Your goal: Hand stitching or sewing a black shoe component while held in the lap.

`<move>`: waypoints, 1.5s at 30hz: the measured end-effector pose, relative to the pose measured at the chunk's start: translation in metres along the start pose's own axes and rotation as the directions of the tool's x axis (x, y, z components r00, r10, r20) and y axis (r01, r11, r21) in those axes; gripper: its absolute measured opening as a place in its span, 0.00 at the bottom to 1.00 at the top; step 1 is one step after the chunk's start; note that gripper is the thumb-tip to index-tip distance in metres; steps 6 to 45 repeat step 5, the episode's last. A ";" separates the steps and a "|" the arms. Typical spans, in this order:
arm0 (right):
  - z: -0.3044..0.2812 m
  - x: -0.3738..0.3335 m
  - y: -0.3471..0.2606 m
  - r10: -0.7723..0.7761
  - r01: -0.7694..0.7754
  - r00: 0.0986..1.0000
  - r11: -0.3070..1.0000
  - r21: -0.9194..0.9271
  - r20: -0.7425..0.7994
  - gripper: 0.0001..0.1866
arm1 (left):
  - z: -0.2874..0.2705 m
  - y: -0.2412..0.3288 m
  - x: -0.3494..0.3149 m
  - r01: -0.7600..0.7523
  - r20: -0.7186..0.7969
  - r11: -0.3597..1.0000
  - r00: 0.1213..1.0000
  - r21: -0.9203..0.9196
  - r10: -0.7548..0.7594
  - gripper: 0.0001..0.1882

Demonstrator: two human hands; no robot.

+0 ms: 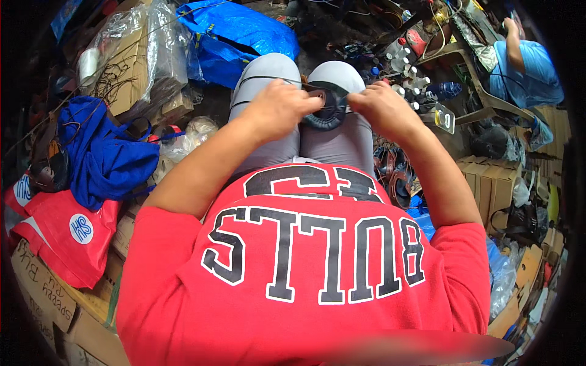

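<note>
A dark shoe (326, 119) with a rounded end and a brownish inside rests between my grey-trousered knees. My left hand (278, 110) is closed at its left side, fingertips against the shoe's opening. On the other side, my right hand (386, 110) is closed in a pinch close to the shoe's right edge. Whatever the fingers pinch is too small or too hidden to make out. A thin dark cord (264, 78) runs across my left knee toward the shoe.
To the left lie a blue cloth (104, 152), a red bag (76, 235) and plastic-wrapped cardboard (137, 61). A blue sheet (244, 39) lies beyond my knees. Several small bottles (400, 64) stand at the far right, near a person in light blue (528, 73). Cardboard boxes (488, 183) are at right.
</note>
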State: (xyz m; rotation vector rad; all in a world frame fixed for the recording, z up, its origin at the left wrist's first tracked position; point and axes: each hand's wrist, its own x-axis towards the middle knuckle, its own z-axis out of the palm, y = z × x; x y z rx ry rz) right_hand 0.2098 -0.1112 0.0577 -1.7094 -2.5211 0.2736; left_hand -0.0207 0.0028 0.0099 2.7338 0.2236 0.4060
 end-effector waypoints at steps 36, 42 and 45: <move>0.000 -0.035 0.020 0.314 -0.326 0.943 0.937 0.124 0.106 0.03 | -0.046 -0.021 -0.061 0.273 -0.058 0.962 0.960 0.008 -0.273 0.12; 0.000 -0.035 0.020 0.314 -0.326 0.943 0.937 0.124 0.106 0.03 | -0.046 -0.021 -0.061 0.273 -0.058 0.962 0.960 0.008 -0.273 0.12; 0.000 -0.035 0.020 0.314 -0.326 0.943 0.937 0.124 0.106 0.03 | -0.046 -0.021 -0.061 0.273 -0.058 0.962 0.960 0.008 -0.273 0.12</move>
